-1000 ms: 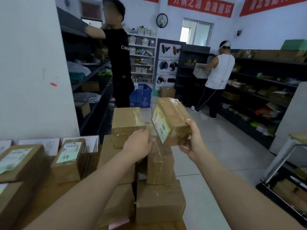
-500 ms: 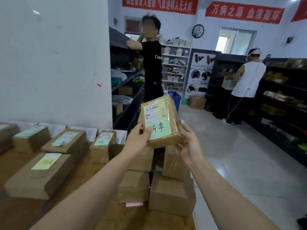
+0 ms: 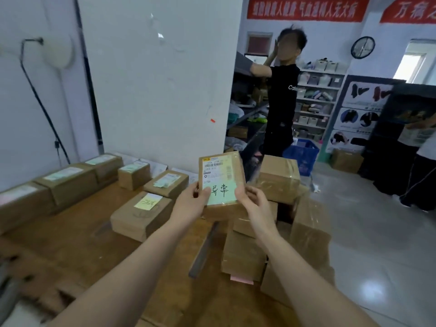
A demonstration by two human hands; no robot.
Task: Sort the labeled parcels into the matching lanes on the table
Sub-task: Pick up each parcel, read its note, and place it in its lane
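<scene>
You are holding the labeled parcel (image 3: 221, 185) up off the tabletop (image 3: 77, 244) with both grips. Your left grip (image 3: 190, 204) is pinching its left edge, thumb lying across the front and the other fingers curled behind. Your right grip (image 3: 254, 205) is closing on the lower right edge, thumb tip resting on the front. The parcel is standing nearly upright between them with its shipping label (image 3: 218, 178) facing you: a printed barcode at the top and dark handwritten characters on the pale green lower part.

Just right of your right grip, a taped brown box (image 3: 279, 178) is sitting on top of a pile of plain boxes (image 3: 243, 256), and that pile is running down beneath both wrists. A pink slip (image 3: 241, 278) is poking out at the foot of the pile.

Just left of your left grip, a parcel with a yellow note (image 3: 141, 218) is lying flat on the tabletop. Farther left and beyond it, a row of labeled parcels (image 3: 68, 182) is lining the white wall (image 3: 160, 79).

Well beyond the grips, a person in a black shirt (image 3: 282, 102) is standing by the shelves, with a blue crate (image 3: 300, 154) near their legs.
</scene>
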